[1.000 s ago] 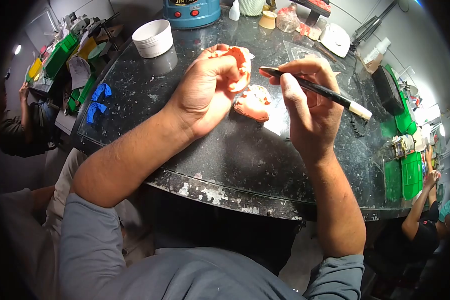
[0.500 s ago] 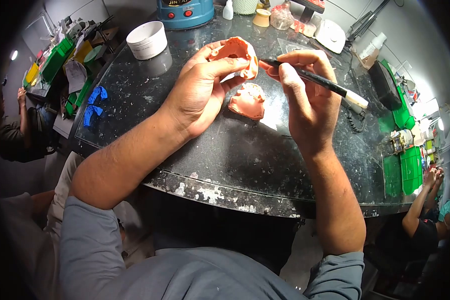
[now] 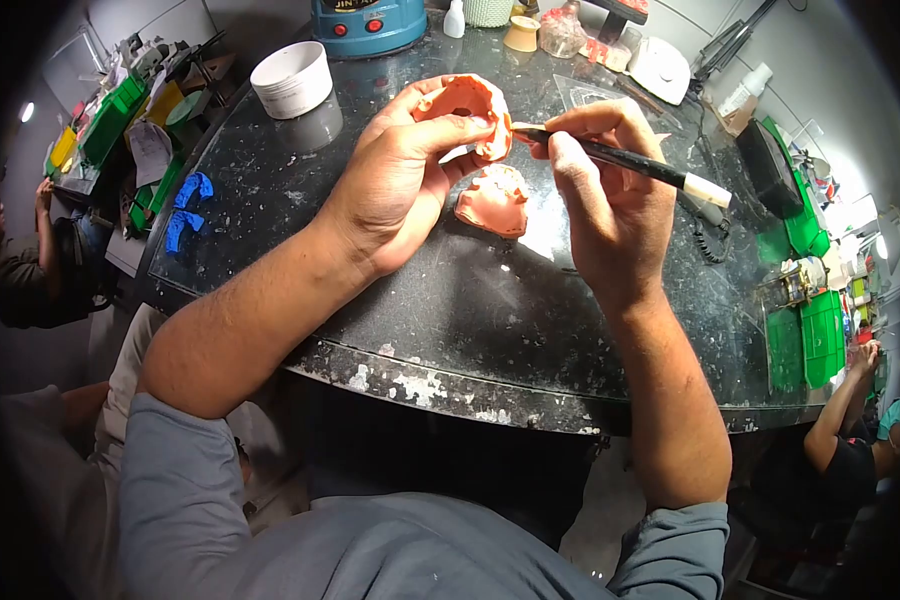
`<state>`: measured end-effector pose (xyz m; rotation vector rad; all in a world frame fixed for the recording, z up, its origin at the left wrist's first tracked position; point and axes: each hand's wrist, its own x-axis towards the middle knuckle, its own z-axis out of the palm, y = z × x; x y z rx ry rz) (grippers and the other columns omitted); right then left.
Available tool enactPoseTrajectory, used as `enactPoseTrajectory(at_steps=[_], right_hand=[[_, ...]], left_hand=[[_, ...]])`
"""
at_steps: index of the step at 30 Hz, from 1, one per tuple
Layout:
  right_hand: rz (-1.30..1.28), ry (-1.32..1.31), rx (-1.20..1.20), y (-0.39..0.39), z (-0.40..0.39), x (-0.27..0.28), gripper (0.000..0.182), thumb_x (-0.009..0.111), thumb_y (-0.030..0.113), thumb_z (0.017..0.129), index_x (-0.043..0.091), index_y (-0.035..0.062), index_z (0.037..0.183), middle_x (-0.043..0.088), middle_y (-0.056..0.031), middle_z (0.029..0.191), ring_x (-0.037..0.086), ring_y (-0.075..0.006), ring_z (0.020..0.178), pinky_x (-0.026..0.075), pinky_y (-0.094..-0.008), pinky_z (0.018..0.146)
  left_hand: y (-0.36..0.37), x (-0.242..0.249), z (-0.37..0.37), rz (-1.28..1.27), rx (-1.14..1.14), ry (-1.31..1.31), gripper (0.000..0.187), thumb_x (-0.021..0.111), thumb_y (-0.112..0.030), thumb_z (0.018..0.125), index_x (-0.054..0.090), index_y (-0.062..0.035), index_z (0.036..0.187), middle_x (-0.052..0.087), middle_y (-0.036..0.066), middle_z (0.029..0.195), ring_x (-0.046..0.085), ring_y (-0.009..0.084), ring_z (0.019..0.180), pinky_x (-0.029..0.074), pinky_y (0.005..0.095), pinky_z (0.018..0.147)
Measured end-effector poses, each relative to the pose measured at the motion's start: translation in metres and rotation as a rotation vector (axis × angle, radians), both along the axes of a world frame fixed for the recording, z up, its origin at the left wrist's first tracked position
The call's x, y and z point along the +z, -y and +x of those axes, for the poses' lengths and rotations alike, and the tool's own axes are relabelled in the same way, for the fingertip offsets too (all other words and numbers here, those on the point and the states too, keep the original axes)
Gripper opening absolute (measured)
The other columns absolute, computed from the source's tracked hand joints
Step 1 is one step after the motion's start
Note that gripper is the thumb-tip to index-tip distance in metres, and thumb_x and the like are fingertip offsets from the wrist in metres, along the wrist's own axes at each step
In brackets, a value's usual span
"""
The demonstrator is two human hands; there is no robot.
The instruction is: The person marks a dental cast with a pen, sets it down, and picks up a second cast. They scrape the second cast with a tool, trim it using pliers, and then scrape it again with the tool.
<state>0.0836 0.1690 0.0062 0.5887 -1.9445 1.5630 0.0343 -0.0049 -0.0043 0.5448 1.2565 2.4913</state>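
My left hand (image 3: 395,180) is closed around an orange-pink dental cast (image 3: 502,128), raised above the bench with its hollow arch toward me. The thumb presses on the cast's inner side. In a pen grip, my right hand (image 3: 615,190) holds a slim black-handled tool (image 3: 635,160) with a cream-white rear end. Its pale tip is at the cast's right edge; whether it touches cannot be made out. A second dental cast (image 3: 492,205), also orange-pink, lies on the bench just below the raised one.
The dark, paint-chipped bench (image 3: 450,310) carries a white tub (image 3: 292,82), blue pieces (image 3: 185,210) at left and a blue machine (image 3: 370,28) behind. Bottles and jars (image 3: 562,32) stand at the back. Green bins (image 3: 822,340) are at right. Other people sit at both sides.
The tool and my right hand have shifted slightly left, bringing the tip to the cast's edge. My left hand and the raised cast have barely moved.
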Motion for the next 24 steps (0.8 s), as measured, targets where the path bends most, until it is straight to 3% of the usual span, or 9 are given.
enactPoseTrajectory(at_steps=[15, 17, 21, 24], right_hand=[[0.064, 0.021, 0.031, 0.0002, 0.0017, 0.0010, 0.008, 0.054, -0.001, 0.091, 0.056, -0.0040, 0.098, 0.066, -0.0138, 0.096, 0.063, -0.0141, 0.086, 0.051, -0.0273, 0.081], [0.011, 0.019, 0.030, -0.0005, -0.0009, -0.0017, 0.011, 0.063, -0.001, 0.083, 0.058, -0.0036, 0.092, 0.065, -0.0095, 0.089, 0.068, -0.0152, 0.091, 0.055, -0.0308, 0.088], [0.007, 0.023, 0.037, 0.0008, 0.0012, 0.0008, 0.011, 0.063, -0.001, 0.082, 0.058, -0.0034, 0.092, 0.065, -0.0102, 0.089, 0.068, -0.0157, 0.091, 0.055, -0.0314, 0.088], [-0.003, 0.020, 0.048, 0.0005, 0.0005, -0.0002, 0.012, 0.063, -0.001, 0.081, 0.058, -0.0032, 0.092, 0.065, -0.0105, 0.090, 0.068, -0.0162, 0.092, 0.055, -0.0319, 0.088]], left_hand=[[-0.0008, 0.0015, 0.0022, 0.001, 0.019, -0.049, 0.031, 0.059, -0.003, 0.089, 0.053, -0.0025, 0.119, 0.060, 0.008, 0.112, 0.057, 0.0169, 0.106, 0.045, 0.0333, 0.097], [-0.0025, 0.0022, 0.0039, -0.003, 0.072, -0.032, 0.030, 0.059, -0.002, 0.089, 0.054, -0.0023, 0.119, 0.060, 0.008, 0.112, 0.057, 0.0170, 0.106, 0.046, 0.0333, 0.097], [-0.0019, 0.0029, 0.0034, -0.023, 0.078, -0.046, 0.030, 0.059, -0.002, 0.089, 0.054, -0.0025, 0.119, 0.060, 0.007, 0.111, 0.057, 0.0170, 0.107, 0.046, 0.0338, 0.098], [-0.0023, 0.0040, 0.0035, -0.028, 0.082, -0.055, 0.038, 0.061, -0.002, 0.089, 0.044, -0.0014, 0.123, 0.060, 0.008, 0.108, 0.061, 0.0150, 0.096, 0.049, 0.0310, 0.091]])
